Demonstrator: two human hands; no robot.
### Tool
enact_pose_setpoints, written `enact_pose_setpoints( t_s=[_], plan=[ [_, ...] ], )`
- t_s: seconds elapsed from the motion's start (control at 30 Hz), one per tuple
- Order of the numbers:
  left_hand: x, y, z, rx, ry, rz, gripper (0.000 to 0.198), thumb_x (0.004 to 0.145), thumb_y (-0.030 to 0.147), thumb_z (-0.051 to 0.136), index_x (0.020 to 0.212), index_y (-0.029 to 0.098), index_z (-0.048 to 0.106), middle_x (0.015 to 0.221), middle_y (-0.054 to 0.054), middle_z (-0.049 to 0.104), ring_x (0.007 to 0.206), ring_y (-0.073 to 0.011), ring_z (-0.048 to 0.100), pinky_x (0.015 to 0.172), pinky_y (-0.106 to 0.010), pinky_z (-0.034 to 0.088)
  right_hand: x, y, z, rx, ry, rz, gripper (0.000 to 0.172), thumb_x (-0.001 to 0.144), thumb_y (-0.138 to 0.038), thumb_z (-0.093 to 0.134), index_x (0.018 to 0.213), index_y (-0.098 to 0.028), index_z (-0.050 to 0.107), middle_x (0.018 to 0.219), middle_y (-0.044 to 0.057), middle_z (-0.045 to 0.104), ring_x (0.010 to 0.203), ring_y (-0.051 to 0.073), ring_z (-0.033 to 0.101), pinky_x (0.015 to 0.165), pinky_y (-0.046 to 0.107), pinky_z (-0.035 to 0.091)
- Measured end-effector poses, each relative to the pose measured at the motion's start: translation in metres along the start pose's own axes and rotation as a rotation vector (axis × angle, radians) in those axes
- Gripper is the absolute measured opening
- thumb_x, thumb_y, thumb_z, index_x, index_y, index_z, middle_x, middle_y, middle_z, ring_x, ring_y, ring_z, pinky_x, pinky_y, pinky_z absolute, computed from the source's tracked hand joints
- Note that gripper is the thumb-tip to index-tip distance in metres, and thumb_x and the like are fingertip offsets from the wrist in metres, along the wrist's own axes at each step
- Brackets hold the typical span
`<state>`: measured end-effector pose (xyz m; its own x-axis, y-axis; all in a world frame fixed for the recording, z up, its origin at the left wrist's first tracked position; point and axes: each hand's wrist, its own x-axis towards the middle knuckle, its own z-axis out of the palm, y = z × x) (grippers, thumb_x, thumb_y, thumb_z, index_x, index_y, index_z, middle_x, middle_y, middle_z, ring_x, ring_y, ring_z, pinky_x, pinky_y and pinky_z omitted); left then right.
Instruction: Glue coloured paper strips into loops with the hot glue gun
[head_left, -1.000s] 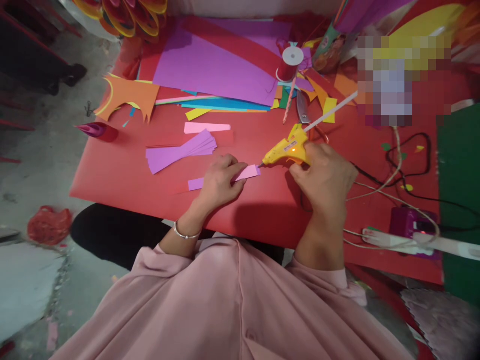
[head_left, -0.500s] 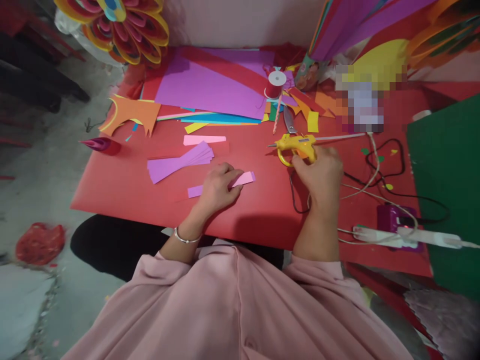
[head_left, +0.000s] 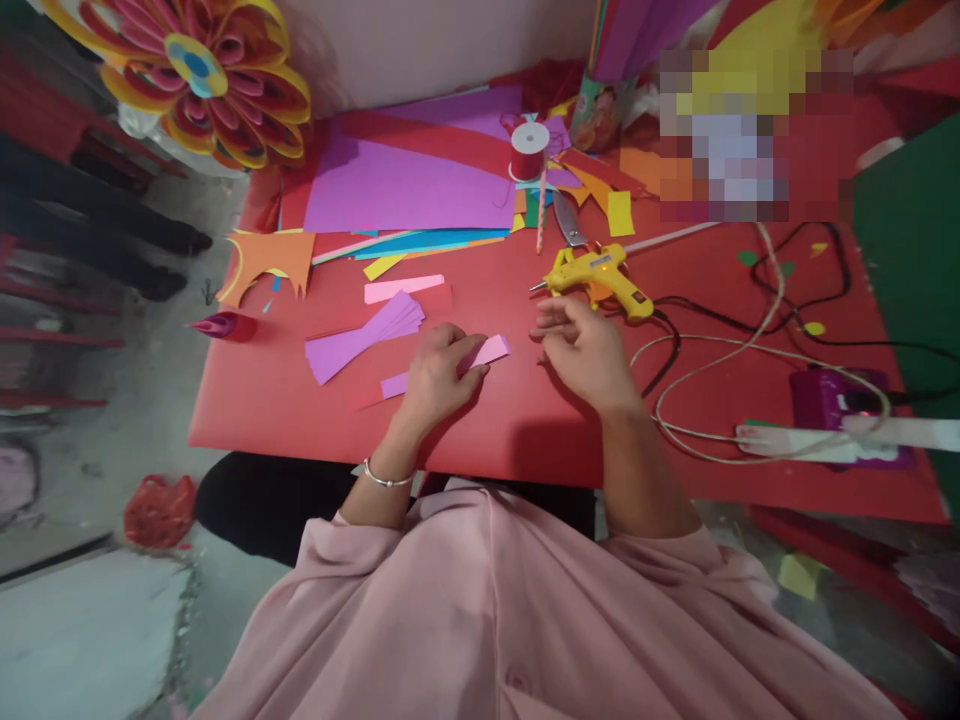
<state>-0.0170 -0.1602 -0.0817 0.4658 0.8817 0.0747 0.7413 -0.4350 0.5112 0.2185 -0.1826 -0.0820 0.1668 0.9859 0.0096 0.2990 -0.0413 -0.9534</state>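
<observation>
My left hand (head_left: 441,382) is closed on paper strips (head_left: 493,350), pressing them against the red table (head_left: 480,425). Pink shows at their right end, and a purple end sticks out left of the hand. My right hand (head_left: 586,352) hovers to the right of the strips, fingers apart and holding nothing. Just beyond it a yellow hot glue gun (head_left: 604,274) rests on the table, its nozzle pointing left. A fan of purple paper strips (head_left: 367,335) lies left of my left hand, with a pink strip (head_left: 405,288) behind it.
Purple paper sheets (head_left: 420,185), a thread spool (head_left: 529,150), scissors (head_left: 568,218) and scraps lie at the back. Cables (head_left: 720,345) loop on the right beside a power strip (head_left: 795,440). A paper flower (head_left: 196,65) stands back left. Another person's legs (head_left: 112,215) show at left.
My right hand has let go of the glue gun and moved left toward the strips. The glue gun now lies on the table. My left hand keeps its hold; the view has shifted slightly.
</observation>
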Motion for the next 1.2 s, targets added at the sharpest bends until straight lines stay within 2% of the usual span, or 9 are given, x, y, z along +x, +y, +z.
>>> enact_pose_setpoints(
  t_s=[0.13,0.23,0.33,0.53,0.77,1.07,1.2],
  plan=[
    [0.002,-0.002,-0.002,0.032,-0.029,0.024,0.036,0.099,0.036,0.069,0.131,0.022,0.075,0.11,-0.009,0.063,0.105,-0.0267,0.061,0.093,-0.041,0.052,-0.004,0.0,0.005,-0.214,-0.062,-0.043,0.031,0.087,-0.015,0.059,0.111,-0.024,0.076,0.112,0.008,0.08,0.102,0.024,0.076,0.095,0.043,0.061],
    [0.004,-0.002,-0.002,0.044,-0.038,0.048,0.038,0.1,0.04,0.069,0.132,0.022,0.075,0.109,-0.009,0.063,0.104,-0.0269,0.06,0.093,-0.041,0.051,-0.003,-0.002,0.006,-0.329,-0.135,0.01,0.032,0.087,-0.013,0.059,0.111,-0.022,0.079,0.115,0.01,0.082,0.107,0.027,0.076,0.099,0.045,0.06],
    [0.005,-0.002,-0.003,0.044,-0.049,0.053,0.039,0.103,0.045,0.067,0.134,0.022,0.075,0.109,-0.009,0.064,0.104,-0.0265,0.06,0.093,-0.041,0.051,-0.002,0.001,0.009,-0.189,-0.17,0.121,0.037,0.091,-0.014,0.056,0.119,-0.023,0.079,0.114,0.008,0.084,0.106,0.025,0.079,0.098,0.04,0.061],
    [0.007,-0.004,-0.004,0.063,-0.063,0.064,0.049,0.106,0.057,0.059,0.135,0.022,0.074,0.11,-0.009,0.064,0.104,-0.0268,0.058,0.095,-0.042,0.051,-0.001,0.007,0.011,0.035,-0.189,0.306,0.042,0.092,-0.017,0.054,0.125,-0.023,0.079,0.116,0.007,0.085,0.077,0.018,0.079,0.08,0.033,0.063],
    [0.008,-0.005,-0.005,0.107,-0.093,0.06,0.051,0.106,0.062,0.056,0.138,0.026,0.072,0.113,-0.01,0.065,0.107,-0.0277,0.059,0.097,-0.043,0.051,-0.001,0.013,0.013,-0.025,-0.158,0.176,0.038,0.091,-0.023,0.056,0.118,-0.027,0.083,0.109,0.006,0.085,0.082,0.023,0.079,0.078,0.038,0.064],
    [0.009,-0.004,-0.007,0.116,-0.12,0.064,0.056,0.105,0.064,0.055,0.14,0.024,0.071,0.114,-0.011,0.063,0.107,-0.0286,0.058,0.098,-0.044,0.05,-0.001,0.015,0.015,-0.041,-0.155,0.151,0.038,0.091,-0.023,0.055,0.116,-0.029,0.083,0.111,0.005,0.085,0.083,0.024,0.079,0.08,0.041,0.065],
    [0.009,-0.003,-0.007,0.112,-0.125,0.077,0.061,0.105,0.068,0.051,0.141,0.023,0.071,0.114,-0.011,0.064,0.106,-0.0283,0.059,0.097,-0.043,0.05,-0.001,0.012,0.014,-0.102,-0.151,0.133,0.037,0.093,-0.024,0.057,0.119,-0.028,0.082,0.112,0.006,0.085,0.09,0.025,0.08,0.083,0.041,0.064]
  ],
)
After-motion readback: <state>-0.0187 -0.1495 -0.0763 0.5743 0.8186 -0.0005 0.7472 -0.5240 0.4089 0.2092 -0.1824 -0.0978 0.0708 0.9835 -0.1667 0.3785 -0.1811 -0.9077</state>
